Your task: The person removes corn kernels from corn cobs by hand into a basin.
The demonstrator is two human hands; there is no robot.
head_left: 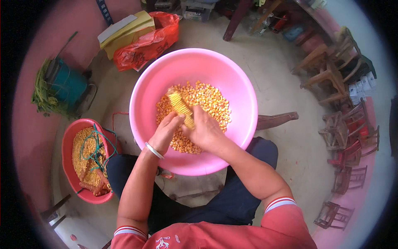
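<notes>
A yellow corn cob [180,103] points up and away from me, tilted to the left, over a large pink basin [236,83]. Its ridged surface looks mostly bare of kernels. My right hand [205,129] is closed around the near part of the cob. On the cob's left side, my left hand [166,129] is closed against it, thumb at the cob, with a pale bangle on the wrist. Loose orange-yellow corn kernels [213,101] cover the basin's bottom beneath both hands. The fingers' undersides are hidden.
At the left, a red tub [67,143] holds more kernels, with green cord over it. A teal bucket [68,85] with greenery stands beyond. A red plastic bag [149,47] lies behind the basin. Small wooden stools [333,130] line the right wall.
</notes>
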